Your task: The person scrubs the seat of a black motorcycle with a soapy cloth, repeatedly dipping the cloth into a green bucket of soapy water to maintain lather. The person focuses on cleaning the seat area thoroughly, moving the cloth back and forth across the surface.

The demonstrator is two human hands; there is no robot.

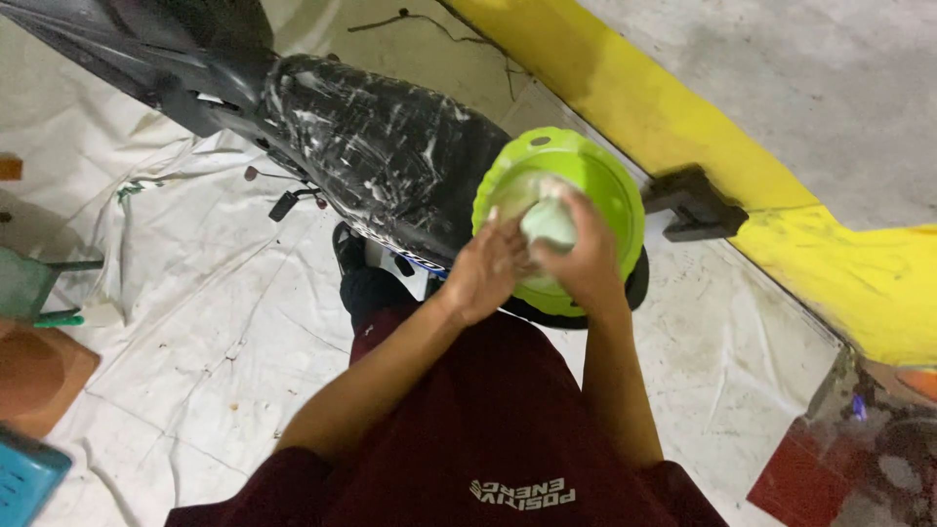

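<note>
- A pale green sponge (549,222) sits over the lime-green bowl (610,185), which rests on the motorcycle's rear.
- The right hand (584,256) has its fingers closed around the sponge.
- The left hand (491,268) presses against it, fingers curled.
- The black seat (390,156) is streaked with foam, above a white tarp (195,322).

A crumpled, stained white tarpaulin sheet (195,322) covered the floor, creased and speckled with dirt. Along its upper right edge ran a broad yellow painted kerb (683,137), with a small black bracket (691,203) set against it. Beyond the kerb lay grey concrete ground (810,78). A reddish-brown tile (34,376) showed at the left edge, near a green-framed stand (29,288). The light was dim and even.
</note>
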